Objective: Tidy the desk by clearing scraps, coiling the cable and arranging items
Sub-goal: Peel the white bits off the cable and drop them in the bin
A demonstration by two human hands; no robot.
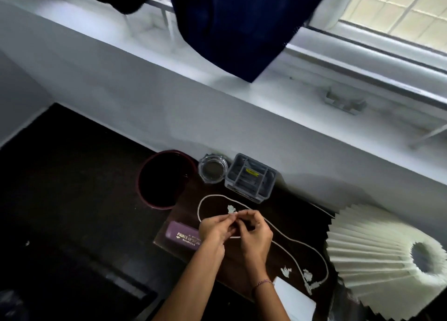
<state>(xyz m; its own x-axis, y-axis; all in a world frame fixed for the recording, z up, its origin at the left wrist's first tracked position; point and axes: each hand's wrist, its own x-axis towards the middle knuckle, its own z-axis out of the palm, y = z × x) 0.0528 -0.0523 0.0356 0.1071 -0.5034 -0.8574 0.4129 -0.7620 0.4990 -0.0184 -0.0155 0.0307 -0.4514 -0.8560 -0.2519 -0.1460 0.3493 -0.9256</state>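
Dark desk (72, 200) fills the lower frame; pleated white lampshade (377, 255) lower right. Dark red bowl (167, 179) centre, grey organiser (251, 177) and glass ashtray (213, 168) to its right. Purple case (183, 235) left of your hands. White cable (300, 244) loops across lower centre. Your left hand (214, 231) and right hand (254, 233) touch, fingertips pinching a paper scrap (231, 208); more scraps (286, 270) lower right.

home bedroom or study | dark desk (72, 187) sitting under a window (387, 18) – clothing (229, 25) hanging above | pleated lampshade (377, 255), glasses case (183, 236), ashtray (213, 168) lying about
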